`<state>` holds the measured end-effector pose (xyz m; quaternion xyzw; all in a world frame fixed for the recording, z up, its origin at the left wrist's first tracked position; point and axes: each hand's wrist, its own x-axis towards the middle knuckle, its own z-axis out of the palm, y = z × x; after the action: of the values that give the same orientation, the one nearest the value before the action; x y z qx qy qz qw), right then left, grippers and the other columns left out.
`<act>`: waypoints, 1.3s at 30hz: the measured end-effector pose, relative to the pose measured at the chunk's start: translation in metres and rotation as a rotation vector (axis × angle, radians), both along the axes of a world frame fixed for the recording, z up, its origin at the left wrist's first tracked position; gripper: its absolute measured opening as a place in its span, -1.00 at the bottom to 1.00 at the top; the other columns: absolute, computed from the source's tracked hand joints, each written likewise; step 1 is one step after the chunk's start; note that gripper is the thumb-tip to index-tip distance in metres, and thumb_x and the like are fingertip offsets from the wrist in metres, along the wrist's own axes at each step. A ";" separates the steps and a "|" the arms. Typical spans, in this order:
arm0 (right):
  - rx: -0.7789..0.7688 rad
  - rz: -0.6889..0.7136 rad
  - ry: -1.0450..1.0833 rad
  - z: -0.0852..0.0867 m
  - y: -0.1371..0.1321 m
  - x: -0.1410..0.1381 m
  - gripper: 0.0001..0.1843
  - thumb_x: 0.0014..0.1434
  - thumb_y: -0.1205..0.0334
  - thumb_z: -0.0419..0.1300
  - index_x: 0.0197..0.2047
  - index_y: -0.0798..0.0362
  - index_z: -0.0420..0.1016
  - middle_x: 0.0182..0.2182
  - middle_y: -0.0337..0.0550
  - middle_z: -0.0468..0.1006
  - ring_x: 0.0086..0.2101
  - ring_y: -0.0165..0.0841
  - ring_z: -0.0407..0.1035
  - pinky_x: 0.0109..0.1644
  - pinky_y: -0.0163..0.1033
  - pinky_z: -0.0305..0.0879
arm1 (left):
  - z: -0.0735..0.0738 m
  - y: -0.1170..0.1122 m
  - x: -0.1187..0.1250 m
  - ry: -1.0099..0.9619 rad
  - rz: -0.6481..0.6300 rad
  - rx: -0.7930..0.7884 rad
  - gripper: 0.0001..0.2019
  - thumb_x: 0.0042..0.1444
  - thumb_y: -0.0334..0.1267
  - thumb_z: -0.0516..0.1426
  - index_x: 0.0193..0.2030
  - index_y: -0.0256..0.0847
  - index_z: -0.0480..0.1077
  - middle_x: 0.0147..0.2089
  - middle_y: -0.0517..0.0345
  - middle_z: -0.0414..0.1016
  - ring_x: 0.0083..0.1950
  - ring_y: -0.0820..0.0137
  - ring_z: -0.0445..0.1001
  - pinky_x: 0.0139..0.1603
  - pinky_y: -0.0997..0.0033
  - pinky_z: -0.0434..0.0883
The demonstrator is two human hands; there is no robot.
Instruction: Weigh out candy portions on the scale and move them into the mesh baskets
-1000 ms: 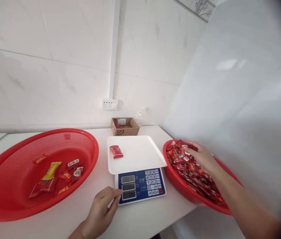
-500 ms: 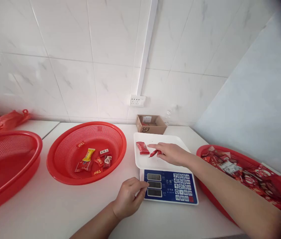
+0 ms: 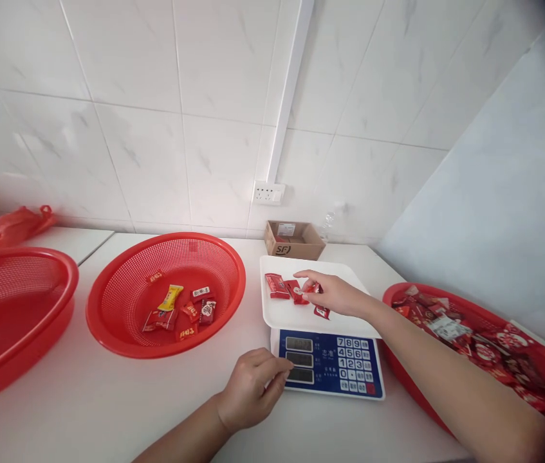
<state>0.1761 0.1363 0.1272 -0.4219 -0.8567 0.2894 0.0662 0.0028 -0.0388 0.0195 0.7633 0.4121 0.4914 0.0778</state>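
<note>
From my console I see a white table (image 3: 156, 392) bearing a scale (image 3: 326, 363): left of it, a red basket (image 3: 180, 249), then another basket (image 3: 26, 305); behind the scale, a carton (image 3: 279, 249).

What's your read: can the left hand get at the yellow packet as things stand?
Likely yes: the left hand, by the scale, has only the middle red basket's rim in between, and the yellow packet lies uncovered.

“SF” on cardboard box (image 3: 302, 250) at 11 o'clock of the digital scale (image 3: 296, 320), “志准” on its blue panel (image 3: 327, 368), digits 0–9 on 3 o'clock keypad (image 3: 354, 362)
</note>
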 end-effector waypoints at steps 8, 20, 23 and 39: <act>0.043 -0.122 0.108 0.003 0.001 -0.006 -0.55 0.12 0.17 0.13 0.11 -0.02 0.34 -0.22 -0.17 0.55 -0.40 -0.41 0.39 -0.33 -0.29 0.31 | 0.000 0.001 0.000 -0.011 -0.003 -0.020 -0.82 0.24 -0.38 0.00 -0.15 -0.21 0.43 -0.46 0.09 0.51 -0.44 0.41 0.46 -0.42 0.48 0.37; 0.066 -0.212 0.214 -0.017 -0.005 -0.044 -0.68 0.17 0.05 0.09 -0.03 -0.03 0.33 -0.38 -0.25 0.50 -0.42 -0.38 0.41 -0.25 -0.25 0.29 | -0.002 0.001 -0.001 -0.006 0.010 -0.037 -0.82 0.24 -0.37 0.01 -0.16 -0.22 0.44 -0.45 0.09 0.51 -0.44 0.41 0.46 -0.42 0.49 0.38; 0.080 -0.246 0.265 -0.018 -0.003 -0.044 -0.71 0.17 0.09 0.08 -0.05 -0.02 0.32 -0.40 -0.27 0.49 -0.42 -0.38 0.39 -0.26 -0.25 0.28 | -0.003 0.002 -0.001 -0.005 0.013 -0.034 -0.82 0.25 -0.37 0.01 -0.15 -0.22 0.44 -0.44 0.09 0.51 -0.44 0.41 0.46 -0.41 0.48 0.38; 0.154 -0.435 0.313 -0.016 0.014 0.001 -0.55 0.15 0.04 0.08 0.07 0.01 0.25 -0.32 -0.20 0.49 -0.38 -0.36 0.41 -0.27 -0.24 0.33 | 0.038 0.027 -0.003 0.063 0.089 -0.142 -0.77 0.25 -0.31 0.05 0.02 -0.19 0.37 -0.07 -0.05 0.49 -0.04 0.24 0.45 -0.06 0.20 0.45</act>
<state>0.1770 0.1507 0.1107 -0.5398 -0.7448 0.2638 0.2903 -0.0007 -0.0121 0.0573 0.7520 0.4816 0.4395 0.0968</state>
